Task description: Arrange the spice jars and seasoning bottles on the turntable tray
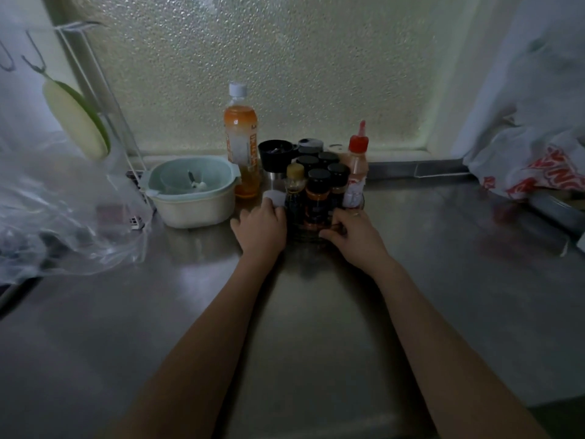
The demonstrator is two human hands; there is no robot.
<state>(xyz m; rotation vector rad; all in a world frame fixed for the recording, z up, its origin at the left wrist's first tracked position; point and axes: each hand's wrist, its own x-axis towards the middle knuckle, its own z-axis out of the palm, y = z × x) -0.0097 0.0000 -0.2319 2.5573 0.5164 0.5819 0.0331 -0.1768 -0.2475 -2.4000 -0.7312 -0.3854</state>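
Fingers (pixel 278 213) of the left hand (pixel 261 231) curled around a white-capped jar (pixel 274 197) at the cluster's 9 o'clock edge. Right hand (pixel 349 231) fingers curled against the turntable tray (pixel 311 237) rim at 4 o'clock. Black-lidded spice jars (pixel 318 185) stood packed upright on the tray, red-capped squeeze bottle (pixel 357 166) at 2 o'clock. Orange drink bottle (pixel 240 144) and pale bowl (pixel 193 193) stood off-tray toward 10 o'clock on the steel counter (pixel 443 264).

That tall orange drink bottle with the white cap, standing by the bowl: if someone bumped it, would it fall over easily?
Probably fairly easily. The orange drink bottle is tall and narrow, so a push near its white cap would likely tip it. It looks mostly full, which adds weight low down and may steady it somewhat. It stands on smooth steel counter, so a low nudge might slide it instead.
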